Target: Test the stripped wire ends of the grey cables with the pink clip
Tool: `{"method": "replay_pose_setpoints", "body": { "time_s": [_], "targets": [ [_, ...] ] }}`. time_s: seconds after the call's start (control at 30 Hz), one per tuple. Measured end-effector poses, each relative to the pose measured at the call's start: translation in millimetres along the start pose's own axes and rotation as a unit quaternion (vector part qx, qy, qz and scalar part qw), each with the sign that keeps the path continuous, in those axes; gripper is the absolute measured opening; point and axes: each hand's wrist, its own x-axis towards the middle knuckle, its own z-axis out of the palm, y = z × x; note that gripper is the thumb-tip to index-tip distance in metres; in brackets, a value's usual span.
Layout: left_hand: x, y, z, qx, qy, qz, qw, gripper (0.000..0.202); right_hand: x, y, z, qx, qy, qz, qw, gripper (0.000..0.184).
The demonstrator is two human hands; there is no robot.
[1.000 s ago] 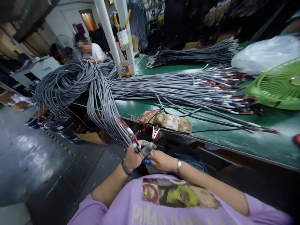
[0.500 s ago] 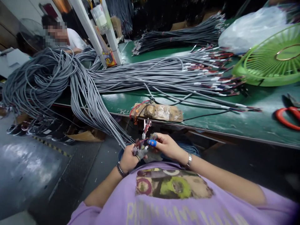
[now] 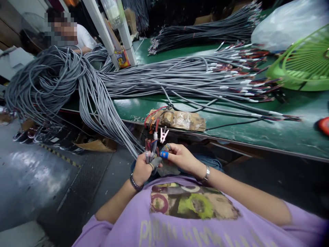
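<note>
My left hand is closed round the ends of several grey cables that hang down from the green bench. Short coloured wire tips stick up above its fingers. My right hand pinches at those wire tips beside the left hand; a blue cap covers one fingertip and grey sleeves cover others. Two small alligator clips on red wires dangle from a taped brown block at the bench edge, just above both hands.
A large heap of grey cables spills off the bench's left end toward the floor. More cable bundles lie at the back. A green fan grille and a plastic bag sit at right. A person sits behind the white post.
My hands have dropped from near the bench edge toward my lap, still together on the cable ends. The view has tilted down and shifted, and the wire tips now stand more upright.
</note>
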Motion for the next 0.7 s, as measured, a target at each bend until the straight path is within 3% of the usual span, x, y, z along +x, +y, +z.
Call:
{"method": "replay_pose_setpoints", "body": {
  "time_s": [0.1,0.2,0.47,0.7],
  "targets": [
    [-1,-7,0.0,-0.053,0.078,0.0,0.996,0.028,0,3,1,0.019,0.002,0.008,1.0,0.043],
    [0,-7,1.2,-0.085,0.102,0.001,0.991,0.029,1,6,1,0.034,-0.001,0.01,0.999,0.042],
    [2,-5,1.2,-0.081,0.055,0.01,0.995,0.03,5,-4,6,0.04,-0.049,-0.007,0.998,0.037],
    [3,-8,2.2,-0.064,0.033,0.014,0.997,0.029,10,3,12,0.046,-0.017,-0.012,0.999,0.035]
  ]
}}
